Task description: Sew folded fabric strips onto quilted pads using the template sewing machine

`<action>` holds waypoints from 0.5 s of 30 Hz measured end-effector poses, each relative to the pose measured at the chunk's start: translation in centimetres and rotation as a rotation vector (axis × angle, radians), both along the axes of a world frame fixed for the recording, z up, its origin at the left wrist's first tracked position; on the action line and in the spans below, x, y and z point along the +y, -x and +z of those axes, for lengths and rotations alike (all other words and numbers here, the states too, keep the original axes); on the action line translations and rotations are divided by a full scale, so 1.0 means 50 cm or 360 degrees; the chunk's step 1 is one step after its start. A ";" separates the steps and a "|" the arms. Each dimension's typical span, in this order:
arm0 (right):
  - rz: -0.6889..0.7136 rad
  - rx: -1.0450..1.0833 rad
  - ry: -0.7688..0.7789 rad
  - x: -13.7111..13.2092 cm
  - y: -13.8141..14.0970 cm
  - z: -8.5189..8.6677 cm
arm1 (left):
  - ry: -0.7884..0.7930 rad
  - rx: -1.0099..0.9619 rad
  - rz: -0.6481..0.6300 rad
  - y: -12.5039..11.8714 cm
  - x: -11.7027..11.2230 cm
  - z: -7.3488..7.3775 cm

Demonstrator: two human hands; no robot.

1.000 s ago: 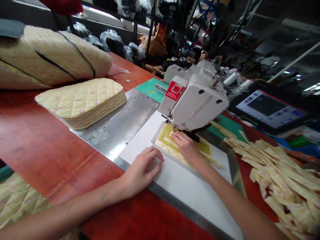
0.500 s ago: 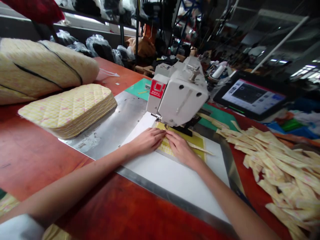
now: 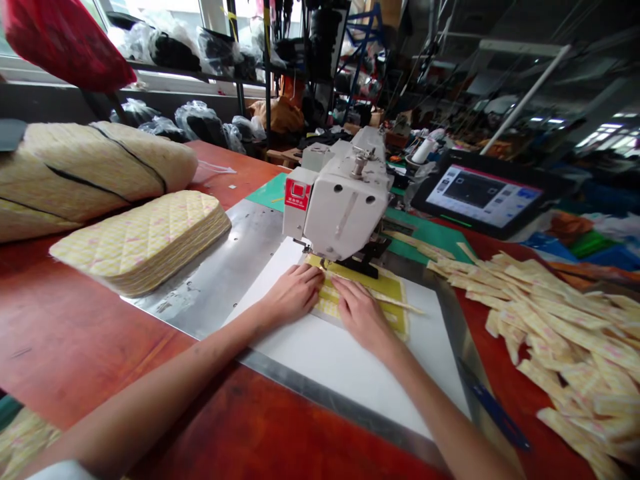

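Note:
My left hand (image 3: 294,293) lies flat on the white template board (image 3: 340,367), its fingertips at the edge of a quilted yellow fabric piece (image 3: 331,304). My right hand (image 3: 361,315) presses down on that piece, close to my left hand. The piece sits in a mustard-yellow frame (image 3: 389,289) on the board, just below the white sewing machine head (image 3: 345,210). A thin pale strip (image 3: 400,304) sticks out past my right fingers. The needle area is hidden by the machine's dark foot parts.
A stack of quilted pads (image 3: 143,243) and a large wrapped bundle (image 3: 90,177) lie on the red table (image 3: 75,327) to the left. A heap of yellow fabric strips (image 3: 560,340) lies right, beyond a steel plate (image 3: 215,267). A tablet screen (image 3: 480,197) stands behind.
Since a second ago, my left hand has moved from the board's middle up beside my right hand, near the machine. The view has swung left and upward, and the hands have barely moved in the last half second.

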State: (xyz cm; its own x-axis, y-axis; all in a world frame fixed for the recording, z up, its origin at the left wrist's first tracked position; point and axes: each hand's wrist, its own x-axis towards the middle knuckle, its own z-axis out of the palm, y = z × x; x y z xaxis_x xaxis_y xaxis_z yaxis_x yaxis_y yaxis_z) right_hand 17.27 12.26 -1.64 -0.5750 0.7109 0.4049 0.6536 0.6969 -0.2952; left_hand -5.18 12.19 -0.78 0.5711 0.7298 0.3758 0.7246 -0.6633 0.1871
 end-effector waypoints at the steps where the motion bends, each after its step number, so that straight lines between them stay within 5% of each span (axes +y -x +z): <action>1: -0.0004 0.0004 0.0019 -0.003 -0.005 -0.001 | -0.0002 -0.0007 -0.0002 -0.001 -0.001 0.001; 15: -0.0006 0.0063 0.0110 0.034 -0.031 -0.014 | -0.0034 -0.0150 0.0135 -0.015 0.021 0.000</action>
